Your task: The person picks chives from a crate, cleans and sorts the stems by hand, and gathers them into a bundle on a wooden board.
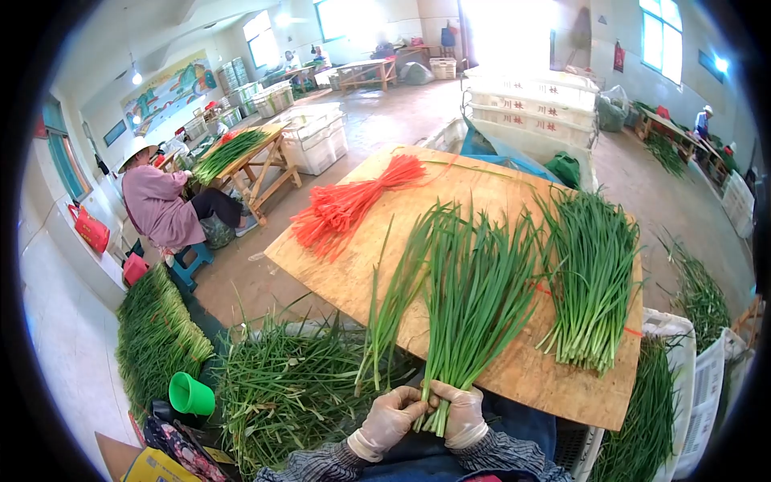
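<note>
Both of my hands wear thin whitish gloves and meet at the front edge of the wooden board point(514, 365). My left hand point(391, 422) has its fingers closed on the pale stem ends of a green leaf bundle point(478, 297). My right hand point(459, 411) grips the same stems from the other side. The leaves fan out away from me over the board. Some looser leaves point(393, 297) lie along the bundle's left side. A second bundle point(593, 281) rests at the right, over a red strip. Red ties point(353, 201) are heaped at the board's far left.
Loose leaves point(297, 394) pile up at lower left, beside a green cup point(191, 394). A seated person point(161, 197) works at another table point(257, 165). White crates point(530, 108) stand behind the board; another crate point(683, 386) is at its right.
</note>
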`<state>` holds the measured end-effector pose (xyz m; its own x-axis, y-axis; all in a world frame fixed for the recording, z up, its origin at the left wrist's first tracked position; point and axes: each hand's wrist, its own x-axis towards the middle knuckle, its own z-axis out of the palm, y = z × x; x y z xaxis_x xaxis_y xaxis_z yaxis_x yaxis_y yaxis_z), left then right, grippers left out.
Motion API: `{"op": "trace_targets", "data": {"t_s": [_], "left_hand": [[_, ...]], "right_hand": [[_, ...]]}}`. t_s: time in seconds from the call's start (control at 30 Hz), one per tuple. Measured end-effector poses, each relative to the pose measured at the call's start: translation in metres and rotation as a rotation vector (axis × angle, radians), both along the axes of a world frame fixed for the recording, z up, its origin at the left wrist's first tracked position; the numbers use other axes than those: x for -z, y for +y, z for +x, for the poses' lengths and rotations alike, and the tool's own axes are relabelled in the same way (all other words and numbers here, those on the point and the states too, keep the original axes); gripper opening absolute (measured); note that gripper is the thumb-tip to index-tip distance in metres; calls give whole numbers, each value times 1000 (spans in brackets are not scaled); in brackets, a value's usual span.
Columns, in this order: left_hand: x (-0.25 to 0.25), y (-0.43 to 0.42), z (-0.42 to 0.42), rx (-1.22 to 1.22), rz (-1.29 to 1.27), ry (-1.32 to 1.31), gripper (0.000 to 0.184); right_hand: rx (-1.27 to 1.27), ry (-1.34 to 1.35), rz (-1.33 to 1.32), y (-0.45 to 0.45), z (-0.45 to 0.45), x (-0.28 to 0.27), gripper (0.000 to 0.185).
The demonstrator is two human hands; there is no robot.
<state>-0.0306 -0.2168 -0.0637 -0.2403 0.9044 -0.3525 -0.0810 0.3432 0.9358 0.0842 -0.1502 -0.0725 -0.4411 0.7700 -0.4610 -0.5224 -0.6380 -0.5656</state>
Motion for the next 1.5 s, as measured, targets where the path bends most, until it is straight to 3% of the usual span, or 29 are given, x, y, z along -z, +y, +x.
{"op": "trace_targets", "data": {"t_s": [0.2, 0.3, 0.6, 1.1, 1.5], "left_hand": [[-11, 0, 3, -16, -19, -97, 18], [-18, 0, 2, 6, -7, -27, 19], [-2, -3, 2, -39, 82, -77, 19], [6, -5, 2, 17, 80, 160, 26], [-27, -4, 4, 1, -59, 6, 22]], "right_hand": [[27, -15, -60, 0, -2, -2, 8], [23, -37, -66, -2, -2, -6, 9], [6, 15, -50, -3, -2, -1, 9], [29, 11, -79, -5, -4, -2, 7], [13, -7, -59, -5, -3, 3, 7]]}}
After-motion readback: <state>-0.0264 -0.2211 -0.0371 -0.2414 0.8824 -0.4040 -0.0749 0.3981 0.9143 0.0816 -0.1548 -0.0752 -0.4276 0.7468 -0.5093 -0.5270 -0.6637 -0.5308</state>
